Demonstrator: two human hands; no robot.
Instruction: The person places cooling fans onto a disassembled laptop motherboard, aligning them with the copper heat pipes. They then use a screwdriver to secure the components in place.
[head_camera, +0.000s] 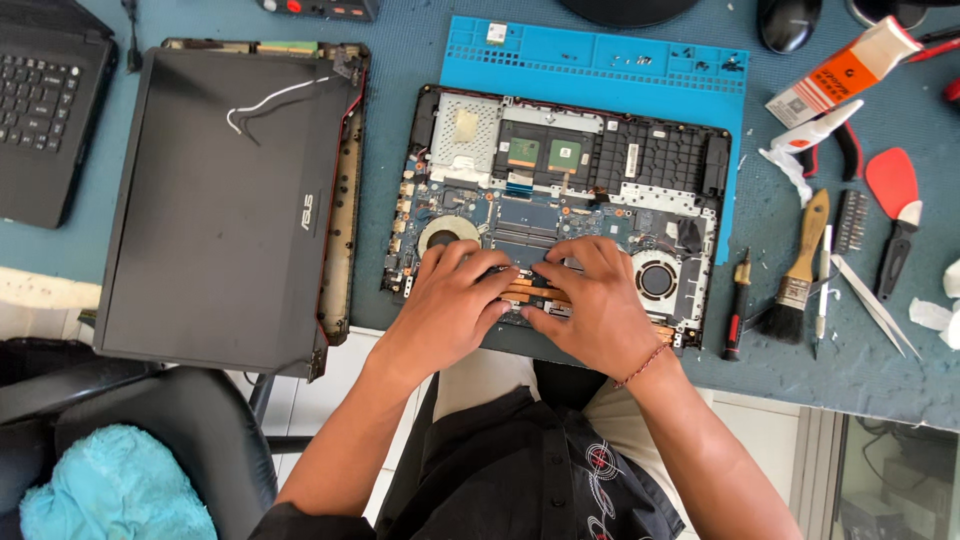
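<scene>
An opened laptop base (560, 160) lies on a blue mat (600, 60), its circuit board, two round fans (655, 278) and copper heat pipes (530, 292) exposed. My left hand (450, 305) and my right hand (590, 300) both rest on the near middle of the board, fingers curled down on the copper heat pipe assembly between the fans. The fingertips meet over the pipes and hide what lies under them. A red string bracelet circles my right wrist.
The detached laptop lid (230, 200) lies face down at left, another laptop (45, 100) beyond it. At right lie a brush (800, 270), screwdriver (737, 300), red-handled tool (895, 215), tweezers (870, 295), a tube box (845, 70) and a mouse (788, 22). A chair with a teal cloth (110, 490) stands lower left.
</scene>
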